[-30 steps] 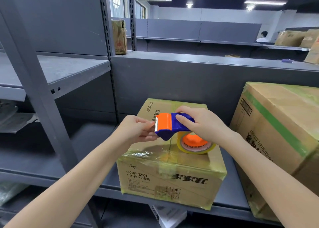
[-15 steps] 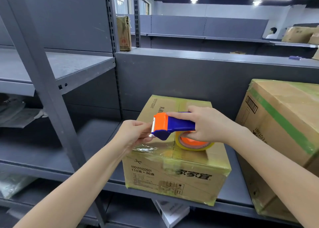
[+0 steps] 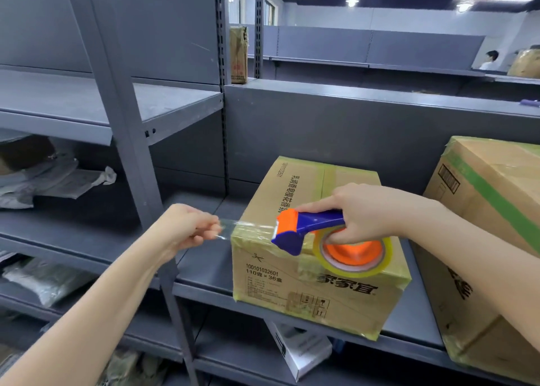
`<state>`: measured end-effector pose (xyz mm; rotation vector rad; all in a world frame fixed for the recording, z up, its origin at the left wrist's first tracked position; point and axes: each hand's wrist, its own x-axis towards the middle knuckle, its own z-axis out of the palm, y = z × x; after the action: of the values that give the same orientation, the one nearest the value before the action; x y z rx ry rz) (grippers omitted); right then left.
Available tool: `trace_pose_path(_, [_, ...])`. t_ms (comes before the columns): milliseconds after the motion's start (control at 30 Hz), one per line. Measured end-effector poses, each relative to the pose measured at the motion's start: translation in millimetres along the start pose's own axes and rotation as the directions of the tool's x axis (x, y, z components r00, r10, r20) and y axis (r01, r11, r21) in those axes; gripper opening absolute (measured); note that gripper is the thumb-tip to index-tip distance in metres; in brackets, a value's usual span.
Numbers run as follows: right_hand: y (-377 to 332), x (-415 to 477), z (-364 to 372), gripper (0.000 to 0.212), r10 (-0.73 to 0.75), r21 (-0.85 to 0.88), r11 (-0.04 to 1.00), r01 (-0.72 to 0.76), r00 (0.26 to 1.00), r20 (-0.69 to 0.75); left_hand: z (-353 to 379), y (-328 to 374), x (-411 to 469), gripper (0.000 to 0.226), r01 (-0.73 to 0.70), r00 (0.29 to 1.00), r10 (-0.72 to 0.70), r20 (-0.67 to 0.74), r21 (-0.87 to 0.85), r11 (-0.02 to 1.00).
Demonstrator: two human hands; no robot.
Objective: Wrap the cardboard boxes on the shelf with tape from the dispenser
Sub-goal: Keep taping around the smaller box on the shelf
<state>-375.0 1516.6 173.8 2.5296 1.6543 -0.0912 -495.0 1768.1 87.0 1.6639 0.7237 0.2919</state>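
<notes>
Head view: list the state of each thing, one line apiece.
Small box: closed, taped over, on the shelf.
Big box: closed, green band across it.
Dispenser: over the small box, tape drawn out.
Tape: stretched taut to the left hand.
Left hand: pinches the tape's end.
Right hand: grips the dispenser.

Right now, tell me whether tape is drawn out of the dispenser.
Drawn out: a clear tape strip stretches from the tape dispenser to the left hand pinching its end; the right hand grips the dispenser.
</notes>
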Motion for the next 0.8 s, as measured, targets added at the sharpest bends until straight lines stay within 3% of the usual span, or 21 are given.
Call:
trace_pose_path(233, [-14.5, 11.2, -3.2, 0.062, 0.026, -0.132, 0.991, -0.019, 0.998, 0.05, 13.2, -17.1, 8.9, 0.028, -0.134, 0.989, 0.142, -0.045, 0.146, 0.98])
trace_pose_path(433, [-14.4, 14.7, -2.9, 0.062, 0.041, -0.139, 0.99, -0.031, 0.997, 0.069, 22.2, -22.0, 20.9, 0.03, -0.132, 0.986, 0.149, -0.071, 0.201, 0.971])
trace_pose_path(600, [-17.1, 22.3, -0.4, 0.06, 0.044, -0.2, 0.98, -0.024, 0.995, 0.093, 31.5, -32.7, 19.9, 0.04, -0.163, 0.978, 0.2, -0.063, 0.376, 0.912])
trace_pose_path(700, [-15.8, 25.8, -1.3, 0.06, 0.058, -0.19, 0.981, -0.038, 0.993, 0.103, 34.3, -41.3, 17.0, 0.048, -0.101, 0.993, 0.119, -0.017, 0.418, 0.903])
trace_pose_path(800, [-14.4, 25.9, -1.0, 0.061, 0.055, -0.175, 0.984, -0.033, 0.991, 0.121, 41.8, -60.3, 13.2, 0.051, 0.034, 0.996, -0.051, 0.08, 0.197, 0.98])
